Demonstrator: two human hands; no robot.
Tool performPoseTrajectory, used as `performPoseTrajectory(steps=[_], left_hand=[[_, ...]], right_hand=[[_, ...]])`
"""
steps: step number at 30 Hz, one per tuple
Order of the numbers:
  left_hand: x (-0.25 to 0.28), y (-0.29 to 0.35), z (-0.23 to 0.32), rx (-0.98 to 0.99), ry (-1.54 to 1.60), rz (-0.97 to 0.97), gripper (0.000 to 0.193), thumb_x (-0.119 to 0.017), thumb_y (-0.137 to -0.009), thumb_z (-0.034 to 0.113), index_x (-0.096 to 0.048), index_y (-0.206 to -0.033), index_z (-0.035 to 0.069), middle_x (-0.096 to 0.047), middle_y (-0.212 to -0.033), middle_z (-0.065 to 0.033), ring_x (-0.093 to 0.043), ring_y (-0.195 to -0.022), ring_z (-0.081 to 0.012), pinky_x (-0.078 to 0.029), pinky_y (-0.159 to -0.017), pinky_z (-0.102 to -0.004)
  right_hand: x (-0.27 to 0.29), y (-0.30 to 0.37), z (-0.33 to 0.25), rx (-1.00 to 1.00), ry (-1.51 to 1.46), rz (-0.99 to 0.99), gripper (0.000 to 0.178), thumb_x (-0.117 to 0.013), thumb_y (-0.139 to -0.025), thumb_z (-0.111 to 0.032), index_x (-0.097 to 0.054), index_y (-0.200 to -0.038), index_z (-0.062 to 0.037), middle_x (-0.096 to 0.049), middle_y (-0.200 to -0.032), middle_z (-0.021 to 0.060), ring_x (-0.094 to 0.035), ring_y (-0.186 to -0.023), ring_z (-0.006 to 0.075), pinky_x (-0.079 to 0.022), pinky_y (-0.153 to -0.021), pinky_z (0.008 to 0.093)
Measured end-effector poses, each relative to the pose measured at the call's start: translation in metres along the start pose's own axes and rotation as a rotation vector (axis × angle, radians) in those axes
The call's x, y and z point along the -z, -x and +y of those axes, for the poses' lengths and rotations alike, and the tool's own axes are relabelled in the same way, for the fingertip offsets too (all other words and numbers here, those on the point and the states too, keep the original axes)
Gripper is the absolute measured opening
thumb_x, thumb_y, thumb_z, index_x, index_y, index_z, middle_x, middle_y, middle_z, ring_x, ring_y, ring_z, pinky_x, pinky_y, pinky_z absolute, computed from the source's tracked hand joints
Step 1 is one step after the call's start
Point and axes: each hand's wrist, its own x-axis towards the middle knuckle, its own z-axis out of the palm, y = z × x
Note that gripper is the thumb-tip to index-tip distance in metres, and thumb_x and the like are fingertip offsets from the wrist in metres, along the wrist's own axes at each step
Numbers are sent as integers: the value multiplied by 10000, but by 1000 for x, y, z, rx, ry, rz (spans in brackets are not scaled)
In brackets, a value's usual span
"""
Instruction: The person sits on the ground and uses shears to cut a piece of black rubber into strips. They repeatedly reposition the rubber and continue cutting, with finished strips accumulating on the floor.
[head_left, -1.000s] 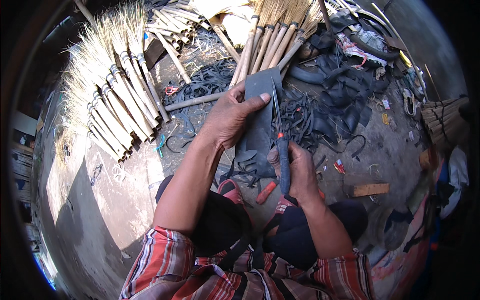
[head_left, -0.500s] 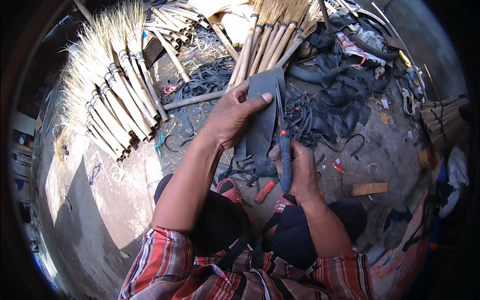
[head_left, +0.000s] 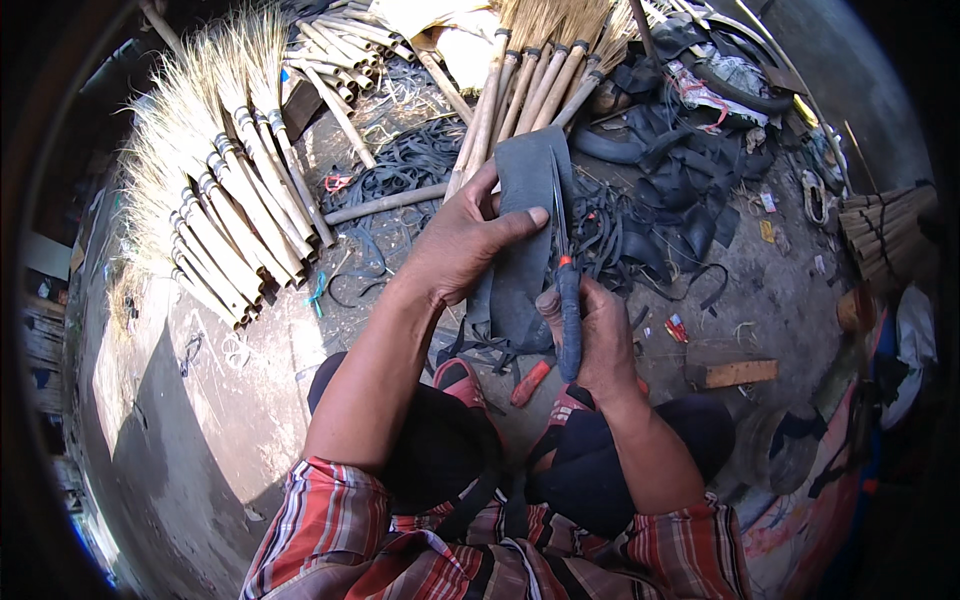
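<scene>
My left hand (head_left: pixel 462 240) grips a wide strip of dark grey rubber (head_left: pixel 530 210) and holds it stretched out in front of me. My right hand (head_left: pixel 598 335) is closed around the blue handles of a pair of scissors (head_left: pixel 566 290). The thin blades point away from me and run along the right edge of the strip. Cut rubber bands (head_left: pixel 480 345) hang from the strip's lower end near my knees.
A row of grass brooms (head_left: pixel 225 190) lies at the left, more broom handles (head_left: pixel 530 85) at the top. Black rubber tubes and scraps (head_left: pixel 680 180) are heaped at the right. A wooden block (head_left: pixel 738 373) and an orange-handled tool (head_left: pixel 530 382) lie on the concrete floor.
The strip has been lifted and pushed further away from me. The scissors have moved up along its right edge with it.
</scene>
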Motion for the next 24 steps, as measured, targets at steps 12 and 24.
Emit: performPoseTrajectory(steps=[12,24], left_hand=[[-4,3,-7,-16,-89,30,662,-738,-929,37,-432,-1516,47,-689,-1106,-52,-670,-933,-115,-570,-841,-272],[6,2,0,-4,-3,113,594,-743,-930,36,-461,-1453,42,-668,-1173,-58,-675,-1024,-181,-563,-970,-370]], right_hand=[[0,-11,6,52,-24,-20,376,-731,-989,-391,-669,-1010,-21,-614,-801,-25,-534,-707,52,-427,-621,245],[-3,-9,5,49,213,-9,437,-808,-909,-411,-695,-953,9,-686,-757,57,-602,-667,112,-480,-625,321]])
